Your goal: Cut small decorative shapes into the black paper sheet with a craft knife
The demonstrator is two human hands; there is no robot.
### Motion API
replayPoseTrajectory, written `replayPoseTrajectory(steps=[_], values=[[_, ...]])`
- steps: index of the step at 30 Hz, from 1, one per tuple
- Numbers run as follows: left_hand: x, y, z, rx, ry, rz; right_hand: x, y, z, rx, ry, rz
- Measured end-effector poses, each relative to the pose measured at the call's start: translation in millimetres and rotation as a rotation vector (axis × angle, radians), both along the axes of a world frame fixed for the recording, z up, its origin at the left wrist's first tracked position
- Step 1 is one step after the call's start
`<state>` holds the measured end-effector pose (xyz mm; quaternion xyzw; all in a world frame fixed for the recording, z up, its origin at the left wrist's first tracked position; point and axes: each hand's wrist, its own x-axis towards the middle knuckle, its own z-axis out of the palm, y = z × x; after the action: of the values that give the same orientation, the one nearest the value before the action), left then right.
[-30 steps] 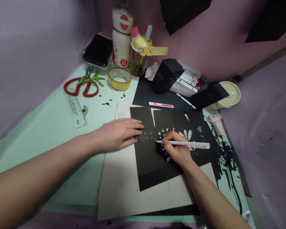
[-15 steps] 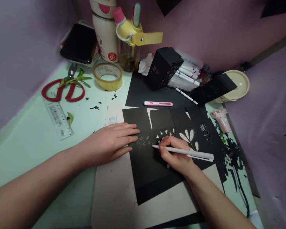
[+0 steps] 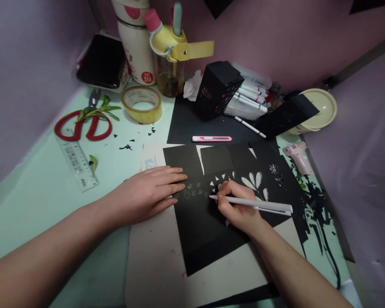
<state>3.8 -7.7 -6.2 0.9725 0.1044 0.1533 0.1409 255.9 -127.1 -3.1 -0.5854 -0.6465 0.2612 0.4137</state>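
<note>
My right hand point(image 3: 239, 203) pinches a white pen point(image 3: 269, 206), its tip at the surface of a sheet of black card point(image 3: 205, 231). Fine outlines of stars and other small shapes run across the card left of the tip. Leaf, flower and triangle openings are cut through its right part, partly covered by my right hand. My left hand point(image 3: 150, 190) lies flat with fingers stretched out, fingertips resting on the card's left edge. Beneath the card lies a pale board point(image 3: 154, 256).
Behind the card lies a pink craft knife point(image 3: 211, 138). Red-handled scissors point(image 3: 98, 126), a clear ruler point(image 3: 78, 164) and a tape roll point(image 3: 141, 105) are at the left. A black box point(image 3: 216, 90), markers point(image 3: 250, 100) and bottles point(image 3: 136, 51) stand behind; a pink glue gun point(image 3: 297, 156) lies right.
My right hand and the pen have moved slightly to the right along the row of drawn shapes. My left hand stays in place on the card. The view has shifted slightly.
</note>
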Motion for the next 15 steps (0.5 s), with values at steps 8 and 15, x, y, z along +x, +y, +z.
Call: replayPoseTrajectory(steps=[8, 15], values=[[1.7, -0.1, 2.6, 0.019, -0.012, -0.018, 3.8, -2.6, -1.5, 0.117, 0.217, -0.133], [1.3, -1.8, 5.0, 0.043, -0.032, -0.024, 7.8, -1.0, -0.2, 0.139, 0.114, -0.199]])
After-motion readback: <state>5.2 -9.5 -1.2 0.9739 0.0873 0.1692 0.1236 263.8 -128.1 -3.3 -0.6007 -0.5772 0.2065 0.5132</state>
